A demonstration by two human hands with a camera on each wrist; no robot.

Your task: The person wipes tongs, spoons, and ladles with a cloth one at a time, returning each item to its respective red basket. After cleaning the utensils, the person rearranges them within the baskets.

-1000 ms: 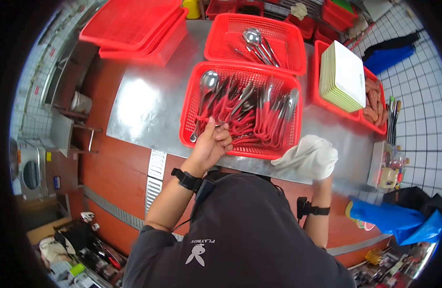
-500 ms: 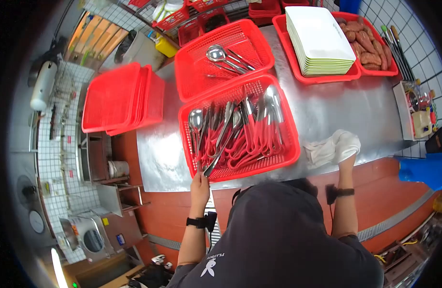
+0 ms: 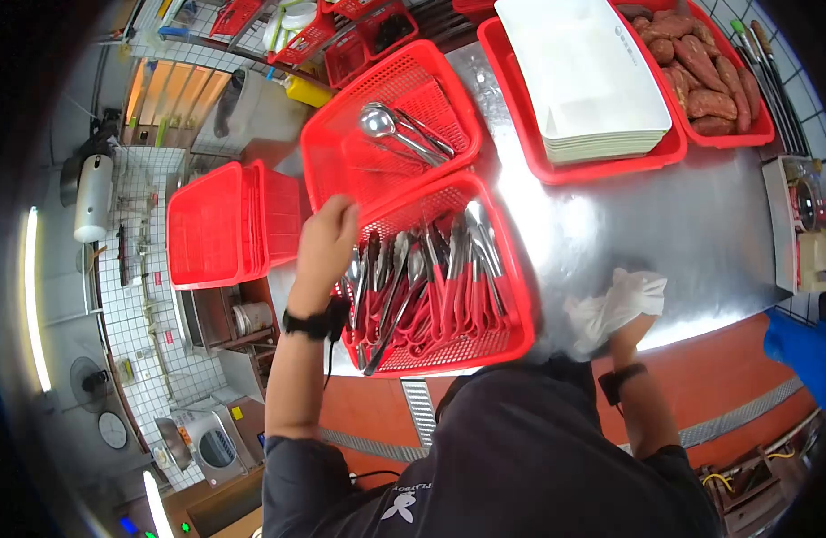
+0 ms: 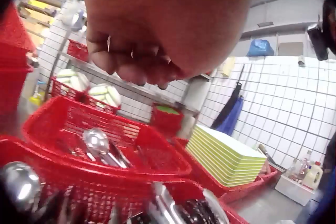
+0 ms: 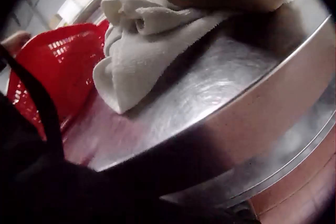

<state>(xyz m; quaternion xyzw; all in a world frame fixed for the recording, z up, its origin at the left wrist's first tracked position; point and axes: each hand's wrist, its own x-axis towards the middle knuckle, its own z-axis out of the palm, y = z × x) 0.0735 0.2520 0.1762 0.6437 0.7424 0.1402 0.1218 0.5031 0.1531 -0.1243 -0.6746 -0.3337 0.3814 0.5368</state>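
Note:
My left hand (image 3: 326, 247) hovers at the left side of the near red basket (image 3: 518, 291), fingers loosely bent and holding nothing. The left wrist view shows the same hand (image 4: 163, 24) from below, above both baskets. Many red-handled tongs (image 3: 444, 309) fill the near basket. A long metal utensil (image 3: 391, 327) lies across them, its end at the front rim. Behind is the far red basket (image 3: 332, 170) with a shiny ladle (image 3: 377, 120) and several metal utensils. My right hand (image 3: 634, 332) grips a white cloth (image 3: 610, 305) on the steel table; the cloth (image 5: 136, 50) hides its fingers.
Stacked white plates (image 3: 592, 81) with green edges sit in a red tray (image 3: 512, 99) at back right. Sweet potatoes (image 3: 704, 76) fill a tray beside them. Stacked empty red baskets (image 3: 216, 229) stand left. A bottle caddy (image 3: 781, 220) is at the table's right end.
My left hand has let go of the long utensil at the near basket's front edge and moved forward toward the far basket. My right hand stays with the cloth; the head view has turned.

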